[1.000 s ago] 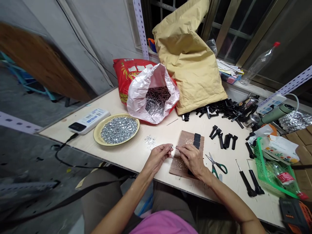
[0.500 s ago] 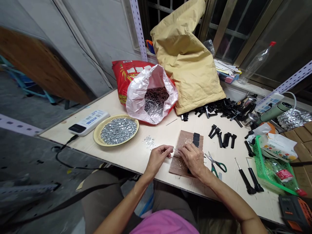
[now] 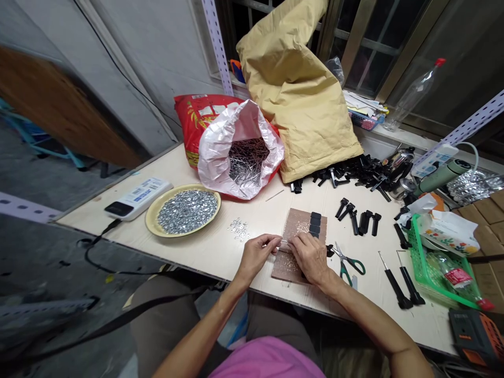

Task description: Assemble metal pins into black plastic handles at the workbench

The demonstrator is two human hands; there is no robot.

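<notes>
My left hand (image 3: 255, 254) and my right hand (image 3: 311, 256) meet at the left edge of a small brown board (image 3: 301, 231) on the table. Both pinch a thin metal pin (image 3: 282, 241) between their fingertips, one at each end. Black plastic pieces (image 3: 315, 223) lie in a short stack on the board's far end. A small heap of tiny silver nuts (image 3: 239, 228) lies just left of my left hand. A yellow plate of silver nuts (image 3: 185, 209) sits further left.
A white-lined bag of long nails (image 3: 246, 157) and a tan sack (image 3: 299, 89) stand behind. Black handles (image 3: 358, 221) are scattered right, with green scissors (image 3: 348, 262), two black-handled tools (image 3: 401, 286) and a green basket (image 3: 441, 262). A white scale (image 3: 136, 196) lies far left.
The hands stay together on the pin; the view has drifted slightly, with everything shifted a little left and up. No object has visibly moved.
</notes>
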